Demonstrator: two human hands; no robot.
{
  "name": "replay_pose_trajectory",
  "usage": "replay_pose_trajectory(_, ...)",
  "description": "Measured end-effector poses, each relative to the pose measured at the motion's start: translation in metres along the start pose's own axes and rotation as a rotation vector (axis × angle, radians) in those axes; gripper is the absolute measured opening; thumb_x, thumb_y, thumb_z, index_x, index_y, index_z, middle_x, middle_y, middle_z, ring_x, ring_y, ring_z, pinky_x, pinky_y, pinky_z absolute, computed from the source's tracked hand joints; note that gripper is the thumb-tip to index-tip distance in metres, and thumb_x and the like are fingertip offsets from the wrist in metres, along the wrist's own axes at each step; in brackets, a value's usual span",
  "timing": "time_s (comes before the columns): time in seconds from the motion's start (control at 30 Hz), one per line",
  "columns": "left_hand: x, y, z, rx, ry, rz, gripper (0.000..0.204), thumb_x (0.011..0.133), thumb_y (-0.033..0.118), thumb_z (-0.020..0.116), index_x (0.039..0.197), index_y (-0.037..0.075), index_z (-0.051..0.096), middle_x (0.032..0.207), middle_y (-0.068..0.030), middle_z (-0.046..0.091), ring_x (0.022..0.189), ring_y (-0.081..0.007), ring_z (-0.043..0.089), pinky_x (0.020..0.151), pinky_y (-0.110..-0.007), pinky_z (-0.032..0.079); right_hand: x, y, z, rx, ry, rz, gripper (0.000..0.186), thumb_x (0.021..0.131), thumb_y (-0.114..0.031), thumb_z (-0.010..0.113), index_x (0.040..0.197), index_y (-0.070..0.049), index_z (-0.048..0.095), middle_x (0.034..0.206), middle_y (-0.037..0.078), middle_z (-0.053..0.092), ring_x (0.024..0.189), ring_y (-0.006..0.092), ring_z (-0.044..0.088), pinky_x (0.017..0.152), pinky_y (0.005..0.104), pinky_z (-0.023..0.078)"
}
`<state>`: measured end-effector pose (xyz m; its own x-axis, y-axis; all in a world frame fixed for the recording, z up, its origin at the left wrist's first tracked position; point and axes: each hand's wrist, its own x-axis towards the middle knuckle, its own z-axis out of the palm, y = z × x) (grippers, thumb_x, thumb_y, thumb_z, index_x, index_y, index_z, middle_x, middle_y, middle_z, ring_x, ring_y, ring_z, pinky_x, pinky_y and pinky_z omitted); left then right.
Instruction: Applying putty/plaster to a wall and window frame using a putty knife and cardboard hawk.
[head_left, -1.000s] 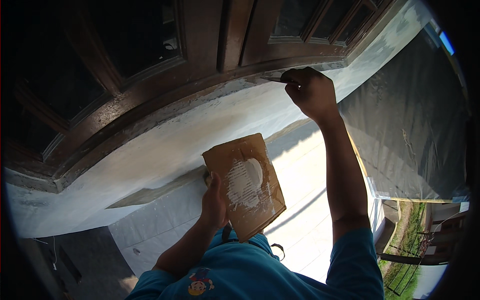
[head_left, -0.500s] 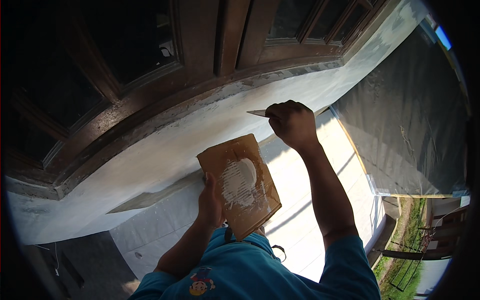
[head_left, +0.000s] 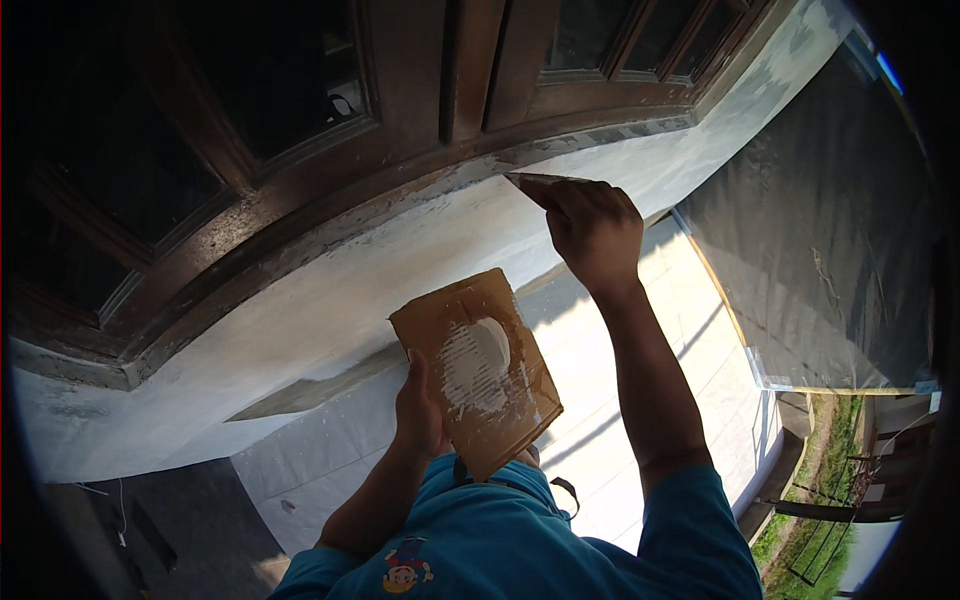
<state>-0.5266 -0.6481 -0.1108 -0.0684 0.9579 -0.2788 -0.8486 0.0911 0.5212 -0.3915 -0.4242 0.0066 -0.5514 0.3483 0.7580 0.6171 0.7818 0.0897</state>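
Right arm (head_left: 655, 390) outstretched, right fingers (head_left: 604, 199) curled, left thumb (head_left: 416, 373) extended

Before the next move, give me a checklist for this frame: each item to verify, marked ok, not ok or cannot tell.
1. Cardboard piece gripped by the left hand: ok, thumb at its edge.
2. White paste on the cardboard piece: ok, a ridged patch with a smoother mound beside it.
3. Flat blade held in the right hand: ok.
4. Flat blade apart from the cardboard piece: ok, it is up by the wall.
5. Flat blade touching the wall: cannot tell from this angle.
6. Paste on the flat blade: cannot tell, its face is shaded.
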Motion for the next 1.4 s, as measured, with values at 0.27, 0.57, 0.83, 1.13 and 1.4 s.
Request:
replay_pose_trajectory(0.27, -0.001, 0.006, 0.006, 0.059, 0.041, 0.001, 0.071, 0.1, 0.06, 0.029, 0.147, 0.006, 0.029, 0.137, -0.0189, 0.049, 0.123, -0.0336, 0.053, 0.1, -0.049, 0.049, -0.006, 0.007, -0.016, 0.016, -0.092, 0.068, 0.012, 0.074, -0.011, 0.069, 0.085, -0.016, 0.07, 0.08, 0.001, 0.07, 0.076, 0.0209, 0.066, 0.068, 0.0337, 0.053)
replay_pose_trajectory(0.57, -0.013, 0.022, -0.104, 0.27, 0.268, 0.06, 0.07, 0.099, 0.058, 0.038, 0.143, 0.004, 0.036, 0.134, -0.0149, 0.052, 0.121, -0.029, 0.054, 0.101, -0.044, 0.046, -0.174, -0.047, -0.015, 1.1, -0.032, 1.359, 0.024, 0.078, 0.0, 0.054, 0.099, 0.006, 0.064, 0.086, 0.01, 0.068, 0.08, 0.0158, 0.066, 0.074, 0.0313, 0.055)
replay_pose_trajectory(0.83, -0.024, -0.031, -0.177, 0.269, 0.396, -0.031, 0.069, 0.1, 0.057, 0.037, 0.141, 0.002, 0.039, 0.133, -0.0136, 0.054, 0.119, -0.0273, 0.056, 0.1, -0.042, 0.047, -0.31, -0.116, -0.011, 1.348, 0.068, 1.984, 0.029, 0.078, -0.007, 0.05, 0.103, 0.003, 0.061, 0.092, 0.011, 0.064, 0.08, 0.0213, 0.064, 0.077, 0.0329, 0.055)
replay_pose_trajectory(1.13, -0.009, -0.12, -0.178, -0.162, 0.408, -0.218, 0.064, 0.1, 0.058, 0.033, 0.143, 0.011, 0.04, 0.137, -0.0115, 0.052, 0.124, -0.0319, 0.052, 0.104, -0.049, 0.043, -0.328, -0.154, 0.016, 1.208, -0.459, 1.667, 0.029, 0.08, -0.003, 0.067, 0.107, 0.005, 0.06, 0.091, 0.012, 0.069, 0.08, 0.0171, 0.067, 0.071, 0.0282, 0.056)
replay_pose_trajectory(1.4, -0.014, -0.15, -0.199, -0.294, 0.318, -0.11, 0.067, 0.1, 0.059, 0.029, 0.145, 0.011, 0.039, 0.141, -0.0117, 0.048, 0.127, -0.0323, 0.049, 0.105, -0.049, 0.042, -0.353, -0.155, 0.02, 1.221, -0.437, 1.775, 0.033, 0.08, -0.003, 0.07, 0.111, 0.003, 0.058, 0.095, 0.013, 0.068, 0.082, 0.0175, 0.067, 0.072, 0.0276, 0.056)
